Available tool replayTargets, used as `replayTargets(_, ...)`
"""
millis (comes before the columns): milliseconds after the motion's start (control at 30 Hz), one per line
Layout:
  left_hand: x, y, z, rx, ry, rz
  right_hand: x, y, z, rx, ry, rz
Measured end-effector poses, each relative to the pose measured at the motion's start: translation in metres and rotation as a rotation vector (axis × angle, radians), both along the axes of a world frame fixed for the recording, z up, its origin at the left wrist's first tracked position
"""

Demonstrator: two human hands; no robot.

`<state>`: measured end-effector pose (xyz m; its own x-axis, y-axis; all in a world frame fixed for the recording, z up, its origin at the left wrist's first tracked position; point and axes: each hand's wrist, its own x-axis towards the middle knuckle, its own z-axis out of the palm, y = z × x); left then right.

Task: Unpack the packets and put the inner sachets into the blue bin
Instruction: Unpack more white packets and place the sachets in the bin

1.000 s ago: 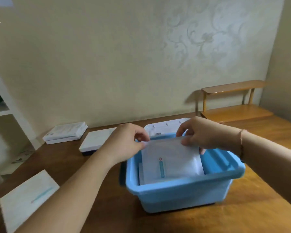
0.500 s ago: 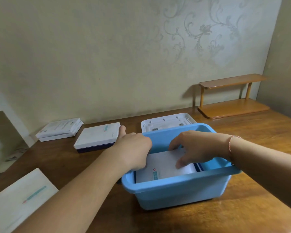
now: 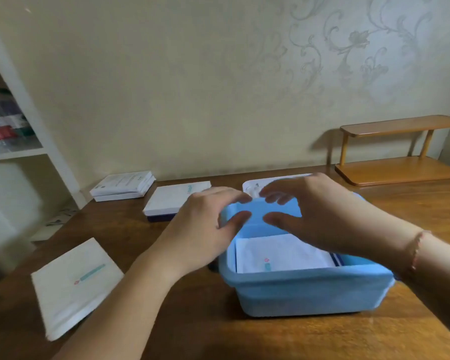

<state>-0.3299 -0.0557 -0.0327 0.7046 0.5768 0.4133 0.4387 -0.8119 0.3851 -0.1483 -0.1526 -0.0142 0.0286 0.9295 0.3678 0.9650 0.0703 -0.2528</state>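
A blue bin (image 3: 307,289) stands on the wooden table in front of me. Inside it lies a white sachet (image 3: 278,253) with a teal mark, flat on others beneath. My left hand (image 3: 205,224) hovers over the bin's left rim with relaxed fingers, holding nothing. Above the bin's back half is my right hand (image 3: 309,216), fingers spread and empty. A white packet (image 3: 76,284) lies at the near left of the table. Another white packet on a dark box (image 3: 174,198) sits further back, with a stack of packets (image 3: 122,184) by the wall.
A white lid (image 3: 252,185) lies behind the bin. A wooden two-tier rack (image 3: 398,152) stands at the back right against the wall. White shelving (image 3: 16,131) is at the left, beyond the table's edge.
Both hands have let go of the sachet, which now lies flat in the bin, and they have lifted up above the bin.
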Motion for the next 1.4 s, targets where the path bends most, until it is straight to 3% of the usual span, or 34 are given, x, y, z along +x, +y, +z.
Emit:
replayTargets(67,-0.045,0.001,-0.018,0.097,-0.165,0.023,-0.036,-0.006,-0.001,0.331,0.089,0.143)
replayTargets(133,-0.1,0.005,-0.045,0.221,-0.086,0.123,-0.073,-0.015,-0.008,0.479,0.124,0.342)
replayTargets(233,-0.186,0.011,-0.079,0.229,0.157,0.364,-0.12,-0.012,-0.032,0.472,0.161,0.637)
replayTargets(300,-0.228,0.015,-0.098,0.21,0.288,0.475,-0.146,0.003,-0.05,0.343,0.128,0.719)
replayTargets(400,-0.259,0.02,-0.113,0.213,0.307,0.536,-0.179,0.03,-0.076,0.095,0.082,0.652)
replayTargets(500,-0.265,0.022,-0.119,0.233,0.254,0.567,-0.196,0.054,-0.1,-0.024,0.063,0.64)
replayTargets(700,-0.256,0.026,-0.115,0.224,-0.101,0.685,-0.231,0.099,-0.131,0.074,-0.125,0.654)
replayTargets(833,-0.251,0.026,-0.105,0.225,-0.236,0.712,-0.252,0.118,-0.131,0.225,-0.216,0.666)
replayTargets(1033,-0.252,0.027,-0.098,0.28,-0.248,0.662,-0.272,0.121,-0.122,0.087,-0.363,0.469)
replayTargets(1267,-0.252,0.026,-0.098,0.294,-0.198,0.675,-0.266,0.116,-0.116,0.14,-0.351,0.532)
replayTargets(1400,-0.252,0.026,-0.098,0.183,-0.106,0.721,-0.253,0.115,-0.134,0.237,-0.363,0.585)
